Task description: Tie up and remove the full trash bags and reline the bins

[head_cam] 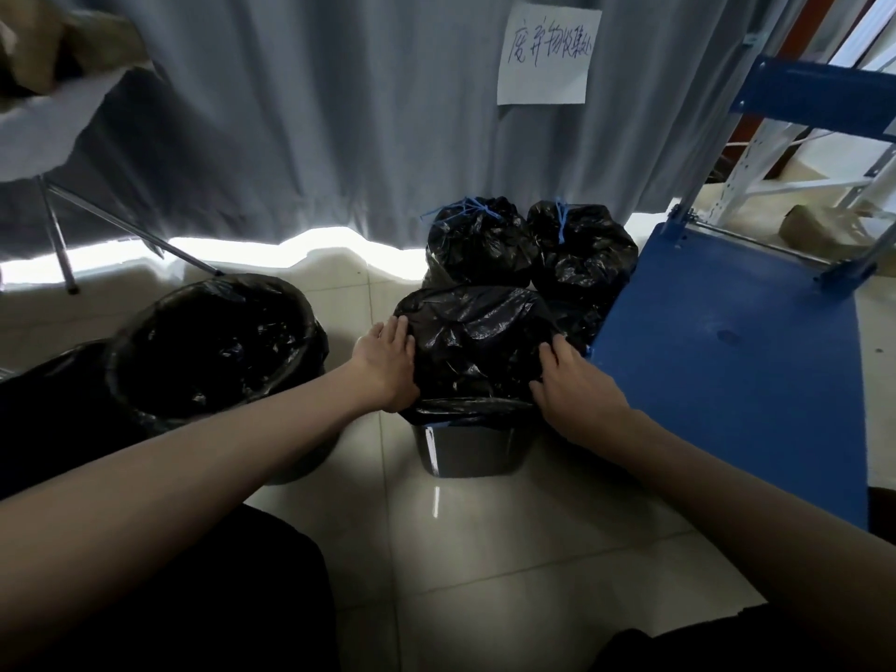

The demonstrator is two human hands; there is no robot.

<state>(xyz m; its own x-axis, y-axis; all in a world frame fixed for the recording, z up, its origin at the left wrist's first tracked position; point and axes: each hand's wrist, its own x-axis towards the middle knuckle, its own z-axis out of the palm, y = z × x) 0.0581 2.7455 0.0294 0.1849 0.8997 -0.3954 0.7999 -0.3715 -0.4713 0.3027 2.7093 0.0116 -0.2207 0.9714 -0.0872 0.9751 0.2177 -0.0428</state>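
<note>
A small grey bin [472, 451] stands on the tiled floor in the middle, with a black bag [477, 339] puffed up over its rim. My left hand [385, 366] lies flat against the bag's left side. My right hand [574, 388] presses on the bag's right side, fingers spread over the plastic. Behind the bin, two full black bags, one on the left [477, 244] and one on the right [582, 249], sit tied with blue strings. A larger round bin [213, 346] lined with a black bag stands to the left.
A blue platform cart [732, 371] stands close on the right, touching the bags. A grey curtain [315, 114] with a handwritten paper sign [548, 53] hangs behind. A folding table leg [58, 235] is at far left. Metal shelving [785, 152] is at back right.
</note>
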